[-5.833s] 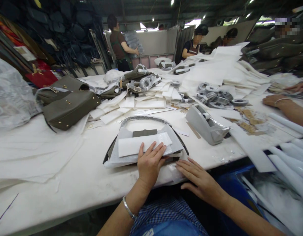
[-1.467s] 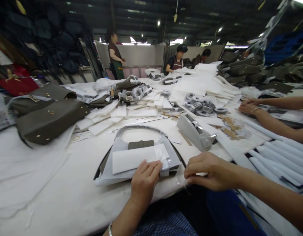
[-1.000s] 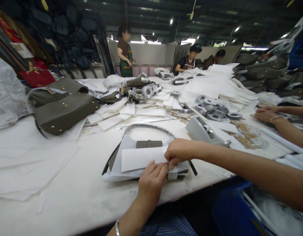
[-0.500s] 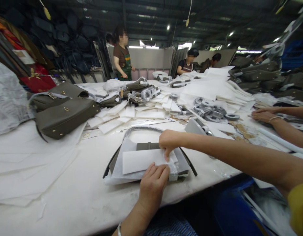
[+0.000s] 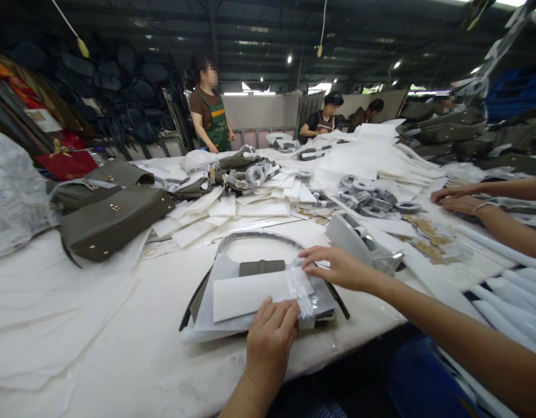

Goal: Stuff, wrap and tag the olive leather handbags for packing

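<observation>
A dark olive handbag (image 5: 262,267) lies on the table, largely covered by thin white wrapping paper (image 5: 207,313). Its wrapped handle (image 5: 259,235) arches away from me. Across the bag's front rests a white foam strip (image 5: 245,293), its right end under clear tape (image 5: 303,290). My left hand (image 5: 272,334) lies on the lower edge of the strip, fingers stretched out and pressing on it. Over the bag's upper right side, my right hand (image 5: 333,267) has its fingers apart and nothing in them. A grey tape dispenser (image 5: 359,241) stands just behind that hand.
Another olive handbag (image 5: 115,215) sits at the left, above spread white sheets (image 5: 41,325). Foam pieces (image 5: 207,215) and wrapped rings (image 5: 367,197) are heaped behind my work. A co-worker's hands (image 5: 459,200) are at the right; white rolls (image 5: 511,296) lie nearer.
My right hand has opened from a downward press on the tape and drawn back to the right. The left hand stays on the foam strip. The view has shifted slightly, showing more of the tape dispenser.
</observation>
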A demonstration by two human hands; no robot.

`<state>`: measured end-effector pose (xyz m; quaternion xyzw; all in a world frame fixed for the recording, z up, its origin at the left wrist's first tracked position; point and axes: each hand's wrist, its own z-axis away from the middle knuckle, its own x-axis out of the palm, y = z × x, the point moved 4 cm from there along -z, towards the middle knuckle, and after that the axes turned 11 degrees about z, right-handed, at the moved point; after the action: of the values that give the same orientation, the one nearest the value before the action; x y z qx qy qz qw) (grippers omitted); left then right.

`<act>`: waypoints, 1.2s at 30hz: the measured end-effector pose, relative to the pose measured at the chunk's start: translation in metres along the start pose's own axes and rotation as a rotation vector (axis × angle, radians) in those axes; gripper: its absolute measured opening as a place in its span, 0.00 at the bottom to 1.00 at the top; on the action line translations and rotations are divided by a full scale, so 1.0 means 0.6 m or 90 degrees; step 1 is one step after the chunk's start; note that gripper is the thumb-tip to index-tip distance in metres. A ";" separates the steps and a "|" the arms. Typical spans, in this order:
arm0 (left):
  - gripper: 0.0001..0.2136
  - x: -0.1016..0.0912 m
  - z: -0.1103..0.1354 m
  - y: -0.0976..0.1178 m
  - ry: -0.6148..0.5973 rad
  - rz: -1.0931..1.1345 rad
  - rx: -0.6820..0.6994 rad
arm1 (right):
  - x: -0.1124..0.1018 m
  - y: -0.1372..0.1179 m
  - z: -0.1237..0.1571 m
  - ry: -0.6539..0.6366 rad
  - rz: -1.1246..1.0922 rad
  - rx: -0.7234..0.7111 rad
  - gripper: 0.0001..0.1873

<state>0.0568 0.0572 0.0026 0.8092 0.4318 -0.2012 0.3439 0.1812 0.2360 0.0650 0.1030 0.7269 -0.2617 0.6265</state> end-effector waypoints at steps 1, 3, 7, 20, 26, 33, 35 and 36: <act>0.15 -0.001 -0.001 0.001 0.001 0.001 0.001 | 0.004 -0.008 0.030 0.008 -0.032 0.002 0.16; 0.15 -0.002 -0.001 0.002 0.001 0.002 0.002 | 0.015 -0.019 0.077 0.016 -0.051 0.036 0.16; 0.16 -0.002 -0.001 0.002 -0.004 0.004 0.004 | 0.041 -0.028 0.108 0.039 -0.078 0.119 0.14; 0.18 0.002 0.004 0.000 -0.035 0.002 -0.017 | 0.063 -0.042 0.101 0.166 -0.210 0.185 0.09; 0.17 -0.002 0.003 0.001 -0.027 0.004 -0.007 | 0.058 -0.033 0.113 0.192 -0.198 0.220 0.12; 0.16 -0.003 0.002 -0.001 -0.038 0.013 -0.011 | 0.022 0.007 0.142 0.249 -0.234 0.270 0.17; 0.15 -0.006 0.000 0.002 -0.044 0.025 -0.014 | 0.026 0.019 0.156 0.202 -0.362 0.330 0.21; 0.15 -0.009 -0.001 0.003 -0.051 0.035 -0.017 | 0.030 0.021 0.164 0.186 -0.433 0.359 0.23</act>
<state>0.0553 0.0538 0.0073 0.8073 0.3983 -0.2178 0.3771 0.2678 0.1933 0.0370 0.0607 0.7007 -0.6224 0.3433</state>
